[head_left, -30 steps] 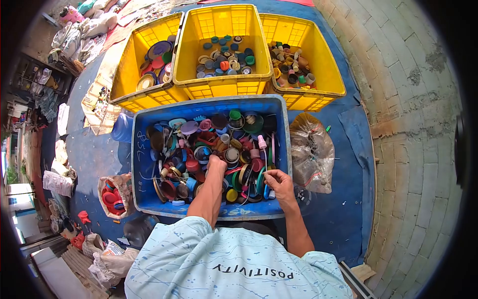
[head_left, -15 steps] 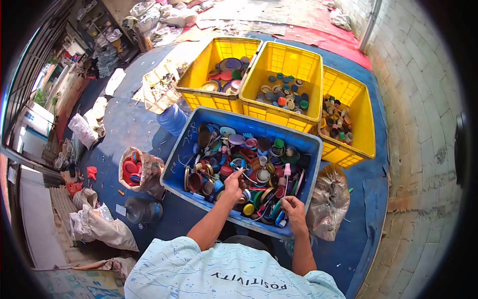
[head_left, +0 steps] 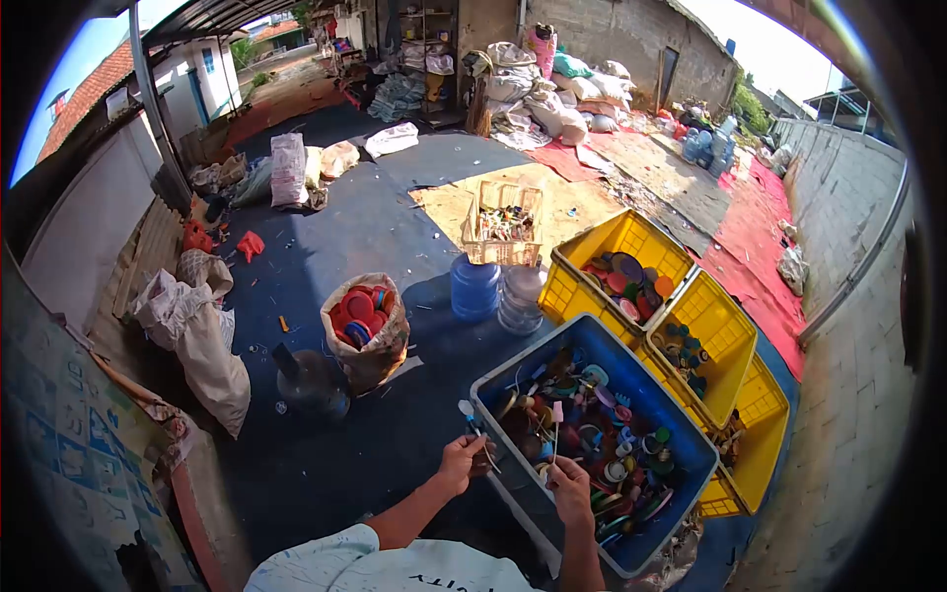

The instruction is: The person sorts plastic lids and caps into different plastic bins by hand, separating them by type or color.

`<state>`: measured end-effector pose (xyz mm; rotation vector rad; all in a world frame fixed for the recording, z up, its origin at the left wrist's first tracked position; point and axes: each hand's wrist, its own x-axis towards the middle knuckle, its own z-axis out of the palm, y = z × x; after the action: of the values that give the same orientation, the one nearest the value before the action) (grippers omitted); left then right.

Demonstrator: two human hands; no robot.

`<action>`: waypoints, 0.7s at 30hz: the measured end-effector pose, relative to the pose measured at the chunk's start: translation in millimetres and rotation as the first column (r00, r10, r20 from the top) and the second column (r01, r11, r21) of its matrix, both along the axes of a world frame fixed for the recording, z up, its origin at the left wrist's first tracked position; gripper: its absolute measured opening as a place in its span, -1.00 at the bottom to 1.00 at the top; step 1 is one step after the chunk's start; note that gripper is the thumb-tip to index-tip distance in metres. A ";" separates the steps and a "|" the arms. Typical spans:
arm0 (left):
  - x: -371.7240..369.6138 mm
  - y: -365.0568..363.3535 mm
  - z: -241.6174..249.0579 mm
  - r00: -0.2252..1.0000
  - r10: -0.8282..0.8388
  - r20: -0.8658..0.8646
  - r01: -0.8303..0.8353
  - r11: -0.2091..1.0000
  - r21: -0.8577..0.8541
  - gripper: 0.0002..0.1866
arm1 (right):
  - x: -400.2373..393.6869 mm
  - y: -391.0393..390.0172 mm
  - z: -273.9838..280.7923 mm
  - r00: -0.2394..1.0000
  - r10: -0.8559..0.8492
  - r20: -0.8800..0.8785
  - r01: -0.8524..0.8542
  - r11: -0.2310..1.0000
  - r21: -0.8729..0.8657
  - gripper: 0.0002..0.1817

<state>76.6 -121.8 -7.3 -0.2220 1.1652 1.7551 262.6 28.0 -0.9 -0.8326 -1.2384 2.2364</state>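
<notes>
My left hand (head_left: 466,462), just outside the left rim of a blue crate (head_left: 546,347), pinches a thin white tube with a pale bluish-white head (head_left: 467,407) at its upper end. My right hand (head_left: 569,485) is closed over the crate's near edge. Its fingers hold another slim white tube, topped by a pink cap (head_left: 557,410) that points upward; it looks like a pump top with its dip tube. Beneath the hands, the crate holds a heap of mixed plastic caps and lids (head_left: 602,434) in many colours.
Yellow crates (head_left: 617,229) of sorted caps stand beyond the blue one. To the left are a sack of red lids (head_left: 363,318) and a clear water jug (head_left: 314,385). Blue jugs (head_left: 475,288) stand below a cream basket (head_left: 508,222). A block wall (head_left: 848,227) runs along the right.
My view has swung left and up, showing more of the yard. My left hand has moved from above the heap to outside the crate's left rim, holding a tube. The right still holds the pink-capped one.
</notes>
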 end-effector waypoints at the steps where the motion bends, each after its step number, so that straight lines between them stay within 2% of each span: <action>1: -16.1 -23.7 -1.7 0.999 0.040 0.030 -0.040 0.999 -0.011 -0.88 | -27.4 -14.5 -2.0 0.999 0.029 0.044 -0.028 1.000 -0.009 -0.78; 3: -53.7 -75.5 -8.5 0.994 0.103 0.026 -0.102 0.994 -0.043 -0.89 | -84.6 -59.2 -4.9 0.986 0.080 0.147 -0.074 0.996 -0.046 -0.80; 6: -95.3 -160.9 -31.4 0.969 0.239 0.057 -0.236 0.970 -0.055 -0.88 | -166.5 -125.7 -15.3 0.967 0.240 0.081 -0.233 0.968 -0.093 -0.79; 9: -143.3 -224.3 -27.4 0.920 0.387 0.066 -0.382 0.922 -0.067 -0.85 | -231.4 -183.3 -7.3 0.920 0.381 0.094 -0.362 0.917 -0.170 -0.80; 12: -185.9 -266.1 -24.4 0.870 0.490 0.053 -0.486 0.871 -0.072 -0.83 | -277.8 -211.3 -3.5 0.853 0.501 0.148 -0.483 0.864 -0.141 -0.82; 16: -229.7 -270.9 -23.5 0.845 0.532 0.051 -0.531 0.847 -0.041 -0.82 | -318.0 -210.0 1.2 0.831 0.520 0.196 -0.517 0.853 -0.075 -0.82; 21: -274.4 -211.6 -12.2 0.885 0.463 0.055 -0.461 0.886 -0.047 -0.82 | -358.9 -174.8 -7.8 0.878 0.428 0.213 -0.441 0.898 0.013 -0.84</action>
<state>-197.8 -333.4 -19.5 -0.6161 1.1569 2.1237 -96.4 -146.7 -8.7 -0.8430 -1.7301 2.4863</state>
